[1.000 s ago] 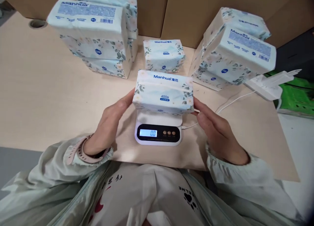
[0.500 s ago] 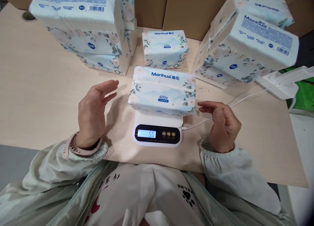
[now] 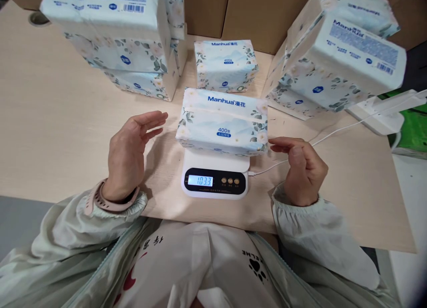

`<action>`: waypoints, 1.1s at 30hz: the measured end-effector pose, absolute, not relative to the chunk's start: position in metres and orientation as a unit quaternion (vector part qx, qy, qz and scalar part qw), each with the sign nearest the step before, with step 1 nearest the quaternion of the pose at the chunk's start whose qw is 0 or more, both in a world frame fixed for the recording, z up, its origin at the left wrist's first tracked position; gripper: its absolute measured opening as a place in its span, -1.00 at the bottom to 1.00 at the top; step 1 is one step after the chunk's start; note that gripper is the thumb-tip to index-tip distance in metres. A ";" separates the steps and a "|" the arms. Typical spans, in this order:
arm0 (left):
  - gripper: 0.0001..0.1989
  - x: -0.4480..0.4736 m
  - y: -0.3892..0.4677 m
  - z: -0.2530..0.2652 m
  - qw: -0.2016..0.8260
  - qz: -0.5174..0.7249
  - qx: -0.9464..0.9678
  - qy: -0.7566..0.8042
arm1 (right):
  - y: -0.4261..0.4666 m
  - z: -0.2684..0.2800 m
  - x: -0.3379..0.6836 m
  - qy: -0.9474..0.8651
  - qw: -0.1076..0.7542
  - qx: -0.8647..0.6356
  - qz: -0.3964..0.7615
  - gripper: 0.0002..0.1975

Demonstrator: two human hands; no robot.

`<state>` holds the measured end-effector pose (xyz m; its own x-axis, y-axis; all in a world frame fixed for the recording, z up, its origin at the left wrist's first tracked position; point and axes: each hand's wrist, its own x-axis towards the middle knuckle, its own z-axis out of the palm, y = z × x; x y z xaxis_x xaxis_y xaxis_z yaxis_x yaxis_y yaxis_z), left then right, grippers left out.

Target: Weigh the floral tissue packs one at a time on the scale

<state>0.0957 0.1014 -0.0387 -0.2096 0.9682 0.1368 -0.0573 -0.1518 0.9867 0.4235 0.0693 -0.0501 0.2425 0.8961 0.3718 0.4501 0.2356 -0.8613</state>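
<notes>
A floral pack of tissues (image 3: 222, 121) lies on a white digital scale (image 3: 216, 161), covering most of its weighing plate. The lit display (image 3: 200, 180) reads about 103.3. To the left of the pack, my left hand (image 3: 128, 152) is raised, fingers stretched out and holding nothing; a gap separates it from the pack. My right hand (image 3: 302, 168) is at the pack's right end, fingers extended toward its lower corner, holding nothing. Its fingertips are very close to the pack; whether they touch it I cannot tell.
Another tissue pack (image 3: 227, 65) stands behind the scale. Stacked packs rise at the left (image 3: 113, 45) and right (image 3: 333, 67), before cardboard boxes (image 3: 256, 18). A white cable (image 3: 336, 131) runs from the scale toward a power strip (image 3: 380, 116) at the right.
The scale reading has gone from about 5.5 to about 103.3. My left hand has shifted slightly right, toward the pack. My right hand stays nearly still.
</notes>
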 end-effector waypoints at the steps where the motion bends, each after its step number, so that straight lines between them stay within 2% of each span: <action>1: -0.59 0.096 0.101 -0.039 0.428 0.602 0.461 0.491 | 0.069 -0.050 0.424 -0.580 0.534 -0.579 0.209 -0.69; 20: -0.64 0.095 0.100 -0.035 0.423 0.599 0.484 0.476 | 0.067 -0.049 0.426 -0.606 0.515 -0.572 0.201 -0.70; 24: -0.68 0.092 0.097 -0.034 0.433 0.576 0.509 0.470 | 0.069 -0.057 0.436 -0.647 0.513 -0.522 0.214 -0.66; 26: -0.62 0.089 0.095 -0.037 0.440 0.559 0.527 0.465 | 0.069 -0.062 0.439 -0.685 0.485 -0.493 0.228 -0.57; 29: -0.48 0.088 0.092 -0.041 0.473 0.506 0.562 0.452 | 0.069 -0.070 0.433 -0.738 0.424 -0.458 0.255 -0.24; 31: -0.48 0.092 0.094 -0.036 0.498 0.456 0.601 0.427 | 0.071 -0.071 0.422 -0.759 0.391 -0.451 0.260 -0.06; 33: -0.54 0.101 0.100 -0.023 0.508 0.422 0.635 0.401 | 0.077 -0.064 0.410 -0.763 0.375 -0.463 0.251 0.00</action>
